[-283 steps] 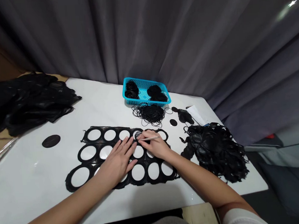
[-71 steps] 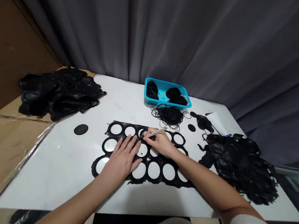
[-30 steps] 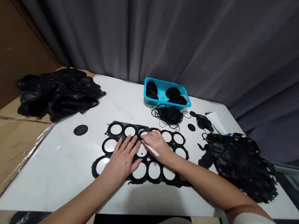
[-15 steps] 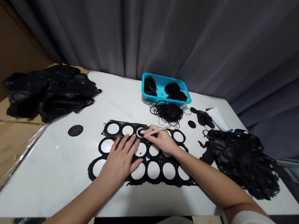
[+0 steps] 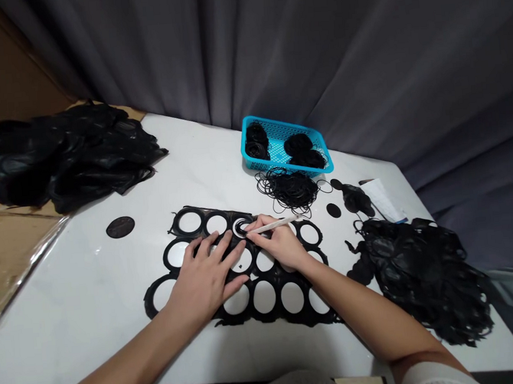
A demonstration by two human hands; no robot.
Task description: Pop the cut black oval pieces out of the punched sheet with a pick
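Observation:
A black rubbery sheet with rows of round holes lies flat on the white table. My left hand rests on its left half, fingers spread and holding nothing. Pinched between the fingers of my right hand is a slim white pen-like tool. Its lower end is at a hole in the top row, where a thin black ring shows. The tool's very tip is too small to make out.
A blue basket with black ring bundles stands at the back, loose thin rings before it. Black sheets are heaped at left, black scraps at right. Black discs and a white paper lie about.
The view has shifted slightly. My left fingers are a little more bent on the sheet. My right hand stays at the same hole with the tool.

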